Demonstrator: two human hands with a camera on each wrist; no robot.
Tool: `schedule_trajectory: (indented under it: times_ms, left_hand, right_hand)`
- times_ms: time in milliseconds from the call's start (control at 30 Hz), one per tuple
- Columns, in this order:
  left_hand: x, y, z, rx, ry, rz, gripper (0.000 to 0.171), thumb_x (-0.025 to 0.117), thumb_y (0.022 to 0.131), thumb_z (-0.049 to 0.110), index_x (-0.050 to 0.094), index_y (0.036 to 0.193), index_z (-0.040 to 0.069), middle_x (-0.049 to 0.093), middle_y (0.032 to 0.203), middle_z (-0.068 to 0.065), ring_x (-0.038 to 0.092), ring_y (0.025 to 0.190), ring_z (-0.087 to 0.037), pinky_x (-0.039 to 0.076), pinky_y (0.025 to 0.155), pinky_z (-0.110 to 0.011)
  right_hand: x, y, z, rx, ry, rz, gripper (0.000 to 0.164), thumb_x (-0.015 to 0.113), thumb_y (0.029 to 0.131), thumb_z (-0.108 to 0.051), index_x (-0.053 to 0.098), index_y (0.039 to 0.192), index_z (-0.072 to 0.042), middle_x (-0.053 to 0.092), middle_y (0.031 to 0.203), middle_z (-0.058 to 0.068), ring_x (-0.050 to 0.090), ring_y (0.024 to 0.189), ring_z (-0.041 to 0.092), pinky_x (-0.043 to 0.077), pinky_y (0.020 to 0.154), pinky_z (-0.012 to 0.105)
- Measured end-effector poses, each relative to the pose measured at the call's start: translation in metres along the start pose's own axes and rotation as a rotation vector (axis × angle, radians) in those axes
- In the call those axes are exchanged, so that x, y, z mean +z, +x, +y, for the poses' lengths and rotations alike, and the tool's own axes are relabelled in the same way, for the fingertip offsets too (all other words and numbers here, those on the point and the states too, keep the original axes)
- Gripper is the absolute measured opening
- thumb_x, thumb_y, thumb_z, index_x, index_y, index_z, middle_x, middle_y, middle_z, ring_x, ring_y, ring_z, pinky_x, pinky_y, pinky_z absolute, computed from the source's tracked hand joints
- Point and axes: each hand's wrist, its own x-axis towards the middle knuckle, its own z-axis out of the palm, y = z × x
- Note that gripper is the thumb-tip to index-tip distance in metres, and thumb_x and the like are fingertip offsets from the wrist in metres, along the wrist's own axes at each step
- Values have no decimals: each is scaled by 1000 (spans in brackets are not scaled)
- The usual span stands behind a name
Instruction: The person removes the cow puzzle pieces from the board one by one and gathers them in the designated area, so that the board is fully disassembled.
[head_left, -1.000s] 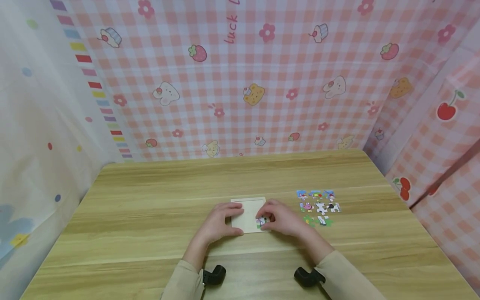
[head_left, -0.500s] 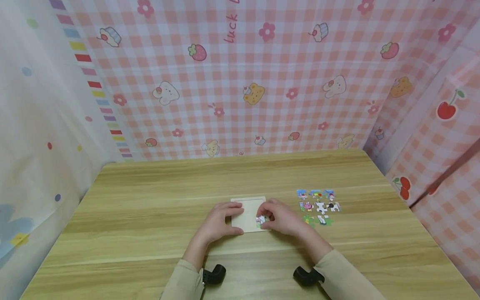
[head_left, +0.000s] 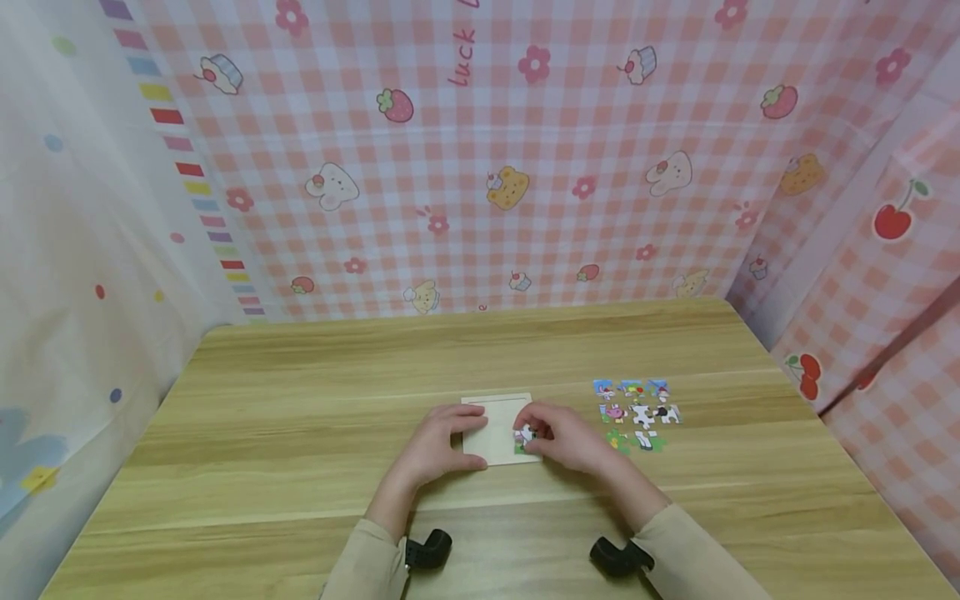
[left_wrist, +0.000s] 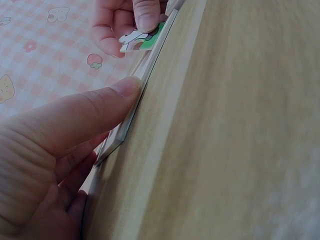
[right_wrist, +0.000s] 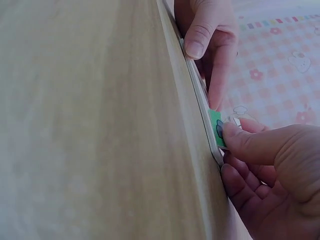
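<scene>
My left hand (head_left: 433, 446) grips the left side of a shallow pale wooden puzzle tray (head_left: 495, 433), which lies on the table. Its thumb (left_wrist: 127, 87) rests on the near rim, with the other fingers spread along the far left part. Over the tray's near right corner, my right hand (head_left: 568, 437) pinches a jigsaw piece (head_left: 521, 442) between thumb and fingers. White and green print shows on this piece (left_wrist: 134, 41), which is tilted in the left wrist view. In the right wrist view its green edge (right_wrist: 215, 119) is close over the tray rim; the fingers hide the rest.
Several loose jigsaw pieces (head_left: 641, 417) lie in rough rows on the wooden table (head_left: 300, 400), right of the tray. Checked cloth (head_left: 465, 233) hangs behind the table. Black wrist devices (head_left: 429, 551) are strapped over beige sleeves (head_left: 371, 558).
The jigsaw piece has tilted and shifted very slightly right in the right hand, over the same corner. The left hand and the tray have stayed in place.
</scene>
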Motion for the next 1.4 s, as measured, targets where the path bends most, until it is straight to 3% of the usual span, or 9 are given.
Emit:
schedule_trajectory:
  times_ms: [333, 533, 700, 933, 1167, 1400]
  left_hand:
    - [0, 0, 0, 9, 9, -2, 59, 88, 75, 19, 67, 126, 0, 58, 138, -7, 42, 134, -33, 31, 112, -52]
    - [0, 1, -1, 12, 19, -6, 59, 88, 76, 20, 67, 127, 1, 58, 138, -7, 42, 134, -34, 31, 112, -51]
    - [1, 1, -3, 12, 14, -4, 59, 88, 75, 20, 67, 127, 1, 58, 138, -7, 42, 134, -34, 30, 112, -52]
    - [2, 0, -4, 5, 4, 0, 59, 88, 75, 20, 67, 127, 1, 57, 139, -7, 41, 135, -34, 30, 112, -52]
    - [2, 1, -4, 0, 3, -1, 59, 88, 75, 20, 66, 127, 1, 57, 140, -7, 41, 135, -34, 30, 113, -52]
    - [2, 0, -3, 3, -4, -2, 59, 88, 75, 19, 66, 127, 0, 57, 140, -7, 41, 135, -34, 30, 112, -52]
  right_hand:
    - [-2, -5, 5, -16, 71, 70, 12, 70, 92, -9, 68, 99, -19, 59, 82, -9, 56, 79, 11, 49, 74, 29]
    - [-9, -13, 11, -47, 102, 91, 11, 70, 92, -7, 69, 100, -14, 62, 84, -7, 56, 78, 10, 49, 71, 27]
    - [-20, -25, 16, -40, 76, 107, 13, 69, 91, -4, 69, 103, -9, 64, 87, -5, 57, 80, 11, 50, 71, 27]
    - [-38, -47, 29, 35, 40, 182, 18, 73, 87, -3, 69, 104, -9, 63, 88, -5, 58, 80, 9, 51, 72, 25]
    - [-58, -71, 44, -2, 62, 257, 19, 71, 87, 4, 67, 105, -1, 68, 91, 4, 59, 80, 7, 50, 69, 23]
    - [-79, -91, 59, 77, 49, 287, 19, 70, 90, -2, 68, 109, -1, 67, 91, 7, 56, 76, 5, 48, 62, 24]
